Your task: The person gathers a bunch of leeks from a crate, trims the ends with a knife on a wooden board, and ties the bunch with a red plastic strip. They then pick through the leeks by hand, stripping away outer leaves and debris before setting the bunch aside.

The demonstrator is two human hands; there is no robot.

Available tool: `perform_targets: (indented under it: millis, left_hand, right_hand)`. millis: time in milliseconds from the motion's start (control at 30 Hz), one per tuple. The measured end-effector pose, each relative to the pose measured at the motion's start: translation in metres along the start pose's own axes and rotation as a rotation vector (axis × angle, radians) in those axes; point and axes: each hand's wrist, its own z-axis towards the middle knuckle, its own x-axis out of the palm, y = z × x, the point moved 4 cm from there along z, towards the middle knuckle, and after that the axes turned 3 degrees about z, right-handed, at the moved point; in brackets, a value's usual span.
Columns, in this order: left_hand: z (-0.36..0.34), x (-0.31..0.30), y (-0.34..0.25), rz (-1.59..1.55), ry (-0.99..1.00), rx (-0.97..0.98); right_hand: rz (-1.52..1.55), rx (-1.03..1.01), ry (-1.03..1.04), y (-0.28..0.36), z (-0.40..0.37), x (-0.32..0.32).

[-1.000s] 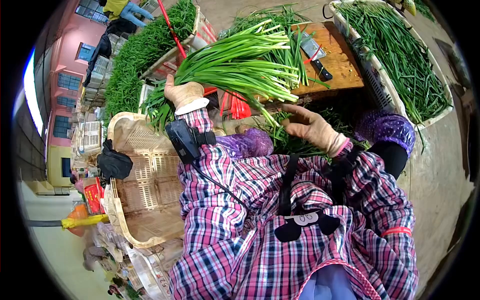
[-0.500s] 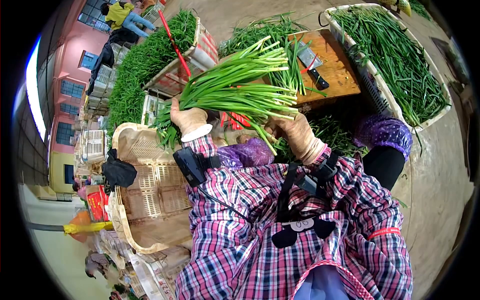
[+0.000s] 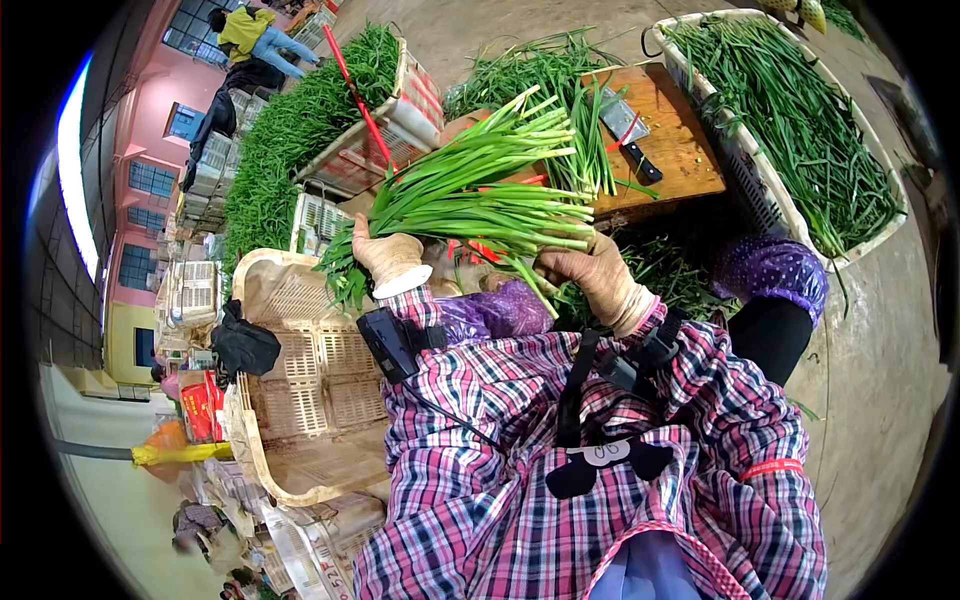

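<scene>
A large bunch of garlic chives lies across both hands in front of my chest, pale stem ends to the right and leaf tips drooping left. My left hand, in a tan glove, is closed round the leafy side from below, with its thumb up. At the stem ends, my right hand pinches the lower stalks, some of which slant down beside its fingers. A wooden board behind the bunch carries a cleaver with a black handle and some more chives.
Left of me stands a cream plastic crate with a black bag on its rim. Crates heaped with greens stand at the back left and right. A red strip sticks up. A person is far left.
The bunch stays in both hands and its upper stems have shifted slightly downward. My right fingers have moved a little along the lower stalks. The whole view has shifted slightly.
</scene>
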Motion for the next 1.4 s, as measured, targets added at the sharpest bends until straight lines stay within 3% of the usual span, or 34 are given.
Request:
perform_targets:
  millis: [100, 200, 267, 333, 367, 400, 467, 500, 600, 633, 667, 733, 833, 900, 933, 1000, 1033, 1067, 1133, 1233, 1333, 1367, 1400]
  left_hand:
    - [-0.001, 0.000, 0.000, -0.012, -0.080, 0.009]
    - [0.003, -0.002, 0.000, -0.018, -0.033, -0.027]
    - [0.002, -0.004, 0.001, -0.015, -0.054, -0.051]
    - [-0.002, -0.005, 0.002, -0.030, -0.049, -0.051]
    - [-0.004, -0.005, 0.002, -0.045, -0.044, -0.052]
    - [-0.005, -0.005, 0.002, -0.045, -0.042, -0.053]
    - [-0.003, -0.007, 0.003, -0.066, -0.024, -0.069]
    - [0.000, -0.009, 0.003, -0.075, -0.081, -0.038]
    - [0.002, -0.011, 0.001, 0.010, -0.022, 0.023]
    - [0.001, -0.011, 0.001, 0.011, -0.019, 0.030]
    - [0.002, -0.012, 0.000, 0.013, -0.022, 0.032]
    - [0.004, -0.012, -0.002, -0.036, -0.020, 0.066]
    - [0.022, -0.026, -0.012, -0.078, 0.094, 0.059]
    - [0.010, -0.020, -0.020, -0.053, 0.069, 0.100]
    - [-0.023, -0.002, -0.023, -0.003, -0.015, 0.058]
    - [-0.027, -0.002, -0.029, 0.067, 0.010, 0.046]
    - [-0.023, -0.006, -0.030, 0.087, 0.006, 0.066]
    - [-0.019, -0.010, -0.032, 0.105, 0.056, 0.111]
    - [-0.017, -0.014, -0.032, 0.148, 0.047, 0.069]
    - [-0.020, -0.010, -0.028, 0.136, 0.147, 0.057]
    - [-0.014, -0.010, -0.023, 0.098, 0.116, 0.111]
    - [-0.022, -0.001, -0.021, 0.069, 0.166, 0.066]
    - [-0.031, 0.006, -0.021, 0.046, 0.157, 0.066]
  right_hand:
    - [-0.128, -0.094, 0.133, 0.001, 0.000, 0.002]
    - [-0.161, -0.104, 0.089, 0.005, -0.001, 0.004]
    - [-0.069, -0.067, 0.074, 0.007, -0.001, 0.003]
    - [-0.170, 0.028, 0.036, 0.002, 0.001, -0.002]
    - [-0.149, -0.166, 0.018, 0.002, 0.004, 0.002]
    - [-0.149, -0.167, 0.016, 0.001, 0.003, 0.000]
    - [-0.112, -0.059, 0.064, -0.004, 0.002, -0.005]
    - [-0.084, 0.094, 0.089, -0.012, 0.006, -0.014]
    - [-0.058, 0.052, 0.130, -0.023, 0.010, -0.022]
    - [-0.349, 0.071, 0.126, -0.020, 0.007, -0.022]
    - [-0.283, -0.033, 0.201, -0.014, 0.000, -0.017]
    - [-0.295, 0.232, 0.154, -0.008, -0.008, -0.023]
    - [-0.339, 0.278, 0.150, 0.008, -0.022, -0.064]
    - [-0.878, 0.307, 0.202, 0.024, -0.028, -0.108]
    - [-1.567, 0.228, 0.355, 0.039, -0.029, -0.123]
    - [-2.052, 0.193, 0.295, 0.050, -0.029, -0.144]
    - [-1.965, 0.120, 0.244, 0.064, -0.032, -0.119]
    - [-1.763, -0.137, 0.247, 0.069, -0.028, -0.110]
    - [-1.422, -0.366, 0.179, 0.067, -0.012, -0.089]
    - [-0.780, -0.294, 0.138, 0.041, 0.018, -0.063]
    - [-1.044, -0.240, 0.125, 0.031, 0.033, -0.037]
    - [-0.998, -0.382, 0.158, 0.030, 0.035, -0.030]
    - [-1.049, -0.262, 0.146, 0.024, 0.038, -0.034]
